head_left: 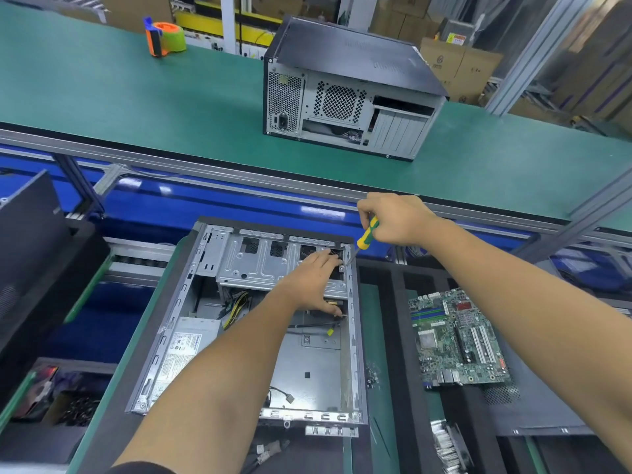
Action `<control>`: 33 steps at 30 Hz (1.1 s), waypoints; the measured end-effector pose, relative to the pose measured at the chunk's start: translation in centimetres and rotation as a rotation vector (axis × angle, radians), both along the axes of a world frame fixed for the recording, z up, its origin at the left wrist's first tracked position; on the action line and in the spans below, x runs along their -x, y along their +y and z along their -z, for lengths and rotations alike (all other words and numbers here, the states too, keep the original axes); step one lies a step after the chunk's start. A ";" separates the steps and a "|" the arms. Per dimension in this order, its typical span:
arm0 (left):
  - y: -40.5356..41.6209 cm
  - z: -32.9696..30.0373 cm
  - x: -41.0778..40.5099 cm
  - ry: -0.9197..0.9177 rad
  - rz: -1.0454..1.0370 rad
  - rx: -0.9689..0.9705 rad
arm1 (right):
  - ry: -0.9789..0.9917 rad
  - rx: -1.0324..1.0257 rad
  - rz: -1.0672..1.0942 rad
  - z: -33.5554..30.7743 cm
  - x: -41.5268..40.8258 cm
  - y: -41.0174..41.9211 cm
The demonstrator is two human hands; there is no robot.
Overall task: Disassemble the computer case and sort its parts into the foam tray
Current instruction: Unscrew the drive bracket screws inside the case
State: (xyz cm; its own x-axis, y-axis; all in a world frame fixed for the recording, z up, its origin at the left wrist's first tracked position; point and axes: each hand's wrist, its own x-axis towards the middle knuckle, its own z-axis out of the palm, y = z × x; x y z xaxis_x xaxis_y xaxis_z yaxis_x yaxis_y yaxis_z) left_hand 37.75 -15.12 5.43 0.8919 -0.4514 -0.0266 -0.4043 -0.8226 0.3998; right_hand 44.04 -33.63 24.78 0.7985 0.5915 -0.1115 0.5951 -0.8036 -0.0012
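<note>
Two computer cases [246, 319], one screwdriver [366, 232], one motherboard [458, 336]

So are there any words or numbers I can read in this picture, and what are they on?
None can be read for sure.
White label on the power supply in the open case: print, too blurred.
Motherboard: markings too small.
Yellow sign behind the closed case: too small.
Cardboard boxes: a round printed mark, unreadable.
Screwdriver in the right hand: no text visible.
</note>
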 end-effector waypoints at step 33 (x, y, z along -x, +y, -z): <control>-0.1 -0.7 -0.8 -0.025 -0.202 0.353 | -0.215 -1.406 1.006 18.0 10.2 3.5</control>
